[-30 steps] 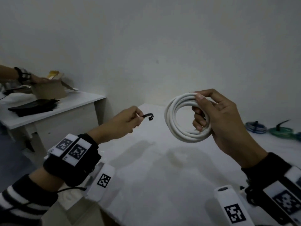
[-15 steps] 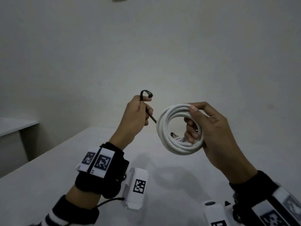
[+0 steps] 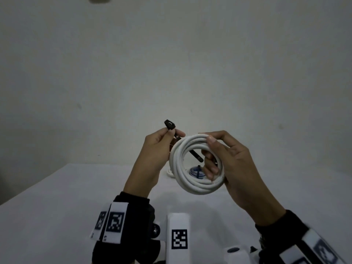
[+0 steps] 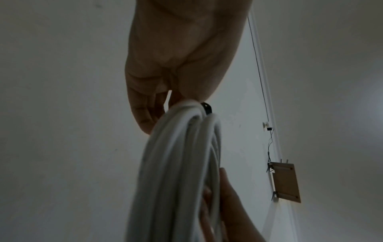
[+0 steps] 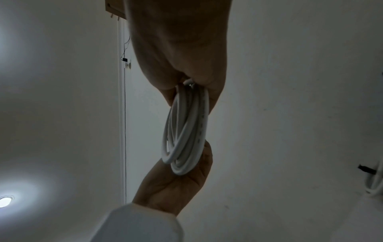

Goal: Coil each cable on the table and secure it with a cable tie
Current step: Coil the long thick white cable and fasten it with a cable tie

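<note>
My right hand [image 3: 219, 153] grips a coiled white cable [image 3: 192, 185] upright above the white table [image 3: 76, 197], thumb over the top of the loops and fingers curled through the ring. My left hand [image 3: 167, 137] pinches a black cable tie [image 3: 195, 155] just left of the coil. The tie's head [image 3: 169, 124] sticks up above the fingers and its strap passes through the middle of the coil. In the left wrist view the coil [image 4: 176, 163] hangs edge-on with the tie [image 4: 207, 108] at its top. The right wrist view shows the coil [image 5: 186, 131] edge-on between both hands.
A blue coiled cable [image 3: 197, 172] with a black tie lies on the table behind the white coil, with a bit of another white cable [image 3: 170, 173] left of it. A plain wall stands behind the table. A tied white coil [image 5: 375, 181] shows at the right wrist view's edge.
My left hand has come right, up to the coil, and the tie's strap now runs through the ring. The coil has turned more face-on. My head has swung right, so the side table left view.
</note>
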